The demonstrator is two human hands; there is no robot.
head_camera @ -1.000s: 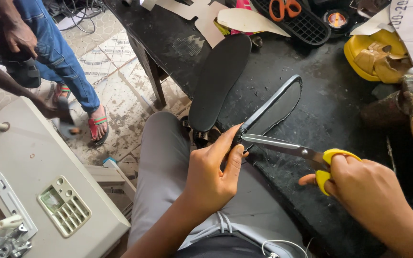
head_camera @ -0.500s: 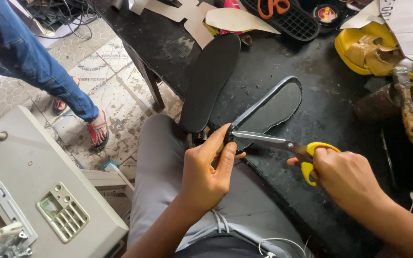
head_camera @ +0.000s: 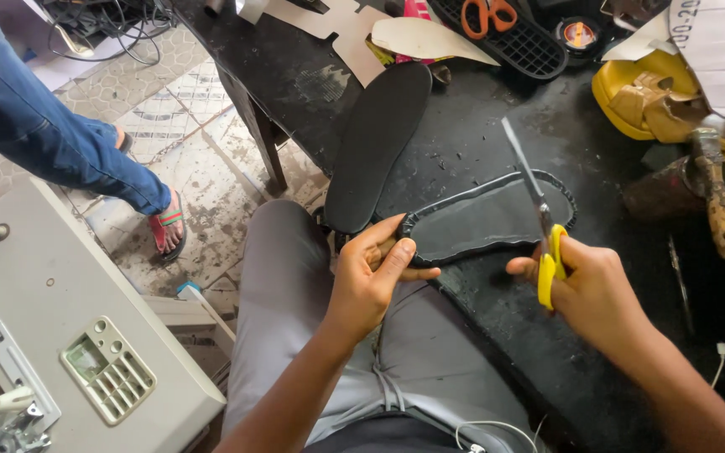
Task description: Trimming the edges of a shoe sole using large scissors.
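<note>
Sole piece: dark sole-shaped cutout point(head_camera: 488, 218) with ragged trimmed rim, lying flat at near edge of black worktop point(head_camera: 597, 352), heel end overhanging toward lap.
Left hand: left hand point(head_camera: 371, 281), fingers closed in a pinch on heel end of the cutout, thumb on top.
Right hand: right hand point(head_camera: 593, 289), fingers closed around yellow handles of scissors point(head_camera: 539, 214); blades shut, pointing up and away, over the toe half of the cutout; cannot tell if they touch it.
Edges: worktop's near edge runs diagonally past both hands; grey-trousered lap point(head_camera: 312, 335) just below it.
Open room: bare worktop patch between right hand and hammer point(head_camera: 715, 197); second black insole point(head_camera: 379, 143) lies just left of the cutout, hanging over the edge.
Surface: black, scuffed, dusty; orange-handled scissors point(head_camera: 488, 15) on a black tray far back, yellow sandal point(head_camera: 648, 101) at right.
Room: tiled floor point(head_camera: 186, 168) at left, grey machine housing point(head_camera: 69, 335) bottom-left, another person's jeans leg point(head_camera: 52, 138) and sandalled foot well apart from the hands.
</note>
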